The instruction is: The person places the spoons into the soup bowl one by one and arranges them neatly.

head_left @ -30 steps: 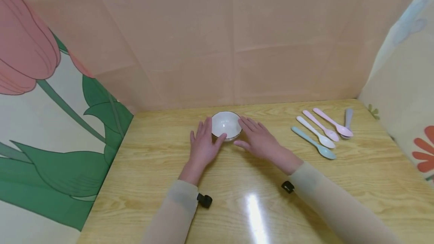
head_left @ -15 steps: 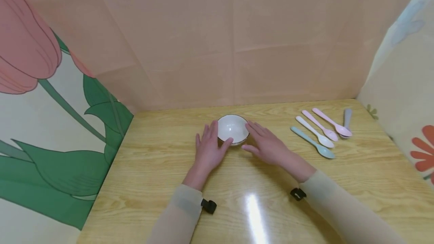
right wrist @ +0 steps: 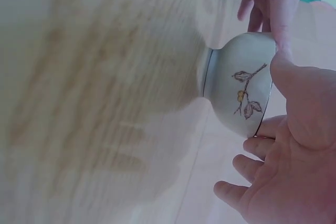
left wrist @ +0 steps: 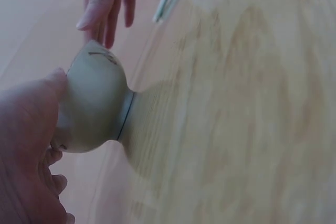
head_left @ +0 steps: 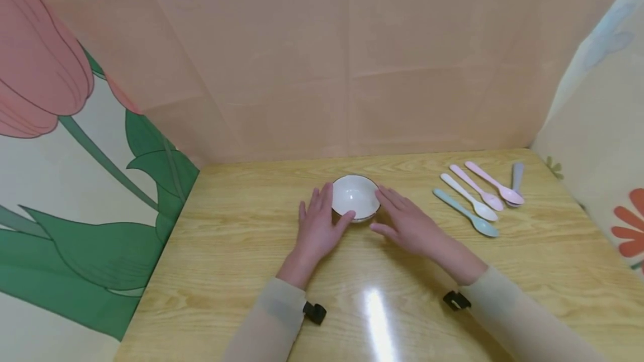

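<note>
A small white bowl [head_left: 355, 196] with a dark rim stands upright on the wooden table, between both hands. A brown leafy twig shows on its outer wall [right wrist: 236, 85] in the right wrist view. My left hand [head_left: 318, 229] lies along the bowl's left side with fingers extended, its thumb at the near rim. From the right, my right hand [head_left: 410, 228] touches the rim with its fingertips. Its fingers are mostly straight and its thumb lies near the bowl's front right. Some fingertips are hidden behind the bowl in the left wrist view.
On the right of the table [head_left: 226, 239] lie several spoons: a blue-green spoon [head_left: 467, 213], a white spoon [head_left: 469, 197], pink ones, and a greyish-purple spoon [head_left: 517, 176] partly under a pink spoon [head_left: 495, 183]. A pink cloth backdrop [head_left: 282, 71] rises behind the table.
The bowl has slid right and toward me, with both hands moving alongside it in the same direction. The spoons stay where they were.
</note>
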`<state>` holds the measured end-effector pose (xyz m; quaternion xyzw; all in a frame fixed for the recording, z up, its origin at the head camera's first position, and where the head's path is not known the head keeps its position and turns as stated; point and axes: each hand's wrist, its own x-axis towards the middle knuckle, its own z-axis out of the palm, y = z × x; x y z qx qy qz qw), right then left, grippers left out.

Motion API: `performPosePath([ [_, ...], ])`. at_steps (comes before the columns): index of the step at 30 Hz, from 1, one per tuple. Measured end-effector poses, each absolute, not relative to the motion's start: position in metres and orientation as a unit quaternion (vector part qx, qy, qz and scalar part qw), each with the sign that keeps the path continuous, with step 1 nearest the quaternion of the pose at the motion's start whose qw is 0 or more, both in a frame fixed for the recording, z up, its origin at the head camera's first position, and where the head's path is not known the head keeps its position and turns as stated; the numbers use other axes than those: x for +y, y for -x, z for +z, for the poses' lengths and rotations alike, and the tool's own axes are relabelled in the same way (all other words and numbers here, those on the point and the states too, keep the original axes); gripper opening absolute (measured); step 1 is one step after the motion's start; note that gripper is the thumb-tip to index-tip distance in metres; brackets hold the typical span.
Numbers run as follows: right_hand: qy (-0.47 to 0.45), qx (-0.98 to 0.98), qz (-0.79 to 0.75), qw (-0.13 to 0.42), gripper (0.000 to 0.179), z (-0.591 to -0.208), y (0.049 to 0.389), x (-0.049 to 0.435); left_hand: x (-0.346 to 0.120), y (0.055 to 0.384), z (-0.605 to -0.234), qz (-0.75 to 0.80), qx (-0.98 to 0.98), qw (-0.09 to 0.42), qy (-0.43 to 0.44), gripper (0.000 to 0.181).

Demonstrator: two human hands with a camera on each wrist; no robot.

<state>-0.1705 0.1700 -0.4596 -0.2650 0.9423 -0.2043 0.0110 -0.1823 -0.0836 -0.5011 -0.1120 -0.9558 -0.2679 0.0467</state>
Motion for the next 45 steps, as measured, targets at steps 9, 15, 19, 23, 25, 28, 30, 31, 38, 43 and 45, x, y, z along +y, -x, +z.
performPosePath([
  [9,0.261,0.944,-0.201,0.003,0.084,-0.459,0.156,0.178,-0.078,0.178,-0.503,-0.292,-0.948,0.029,0.125,0.103],
  [15,0.253,0.946,-0.202,0.001,0.083,-0.46,0.147,0.181,-0.075,0.177,-0.507,-0.318,-0.938,0.024,0.136,0.106],
  [19,0.249,0.945,-0.213,-0.001,0.082,-0.461,0.147,0.185,-0.074,0.177,-0.51,-0.367,-0.921,0.016,0.13,0.107],
  [23,0.236,0.945,-0.226,-0.004,0.081,-0.461,0.148,0.191,-0.072,0.177,-0.514,-0.413,-0.904,0.006,0.112,0.108],
  [25,0.229,0.946,-0.23,-0.009,0.081,-0.46,0.148,0.195,-0.071,0.178,-0.516,-0.425,-0.899,0.002,0.103,0.111],
  [28,0.219,0.946,-0.236,-0.026,0.081,-0.458,0.15,0.201,-0.07,0.178,-0.516,-0.436,-0.895,-0.001,0.096,0.115],
  [30,0.218,0.945,-0.24,-0.045,0.082,-0.458,0.152,0.206,-0.07,0.177,-0.515,-0.441,-0.893,-0.001,0.095,0.117],
  [31,0.219,0.944,-0.241,-0.056,0.082,-0.458,0.153,0.208,-0.07,0.177,-0.514,-0.443,-0.892,-0.001,0.094,0.117],
  [38,0.213,0.936,-0.246,-0.132,0.076,-0.457,0.161,0.227,-0.07,0.175,-0.512,-0.459,-0.885,-0.01,0.081,0.118],
  [43,0.187,0.938,-0.269,-0.116,0.075,-0.453,0.166,0.243,-0.069,0.174,-0.513,-0.462,-0.884,-0.011,0.077,0.117],
  [45,0.178,0.938,-0.277,-0.108,0.076,-0.452,0.168,0.249,-0.069,0.174,-0.513,-0.462,-0.883,-0.01,0.076,0.117],
])
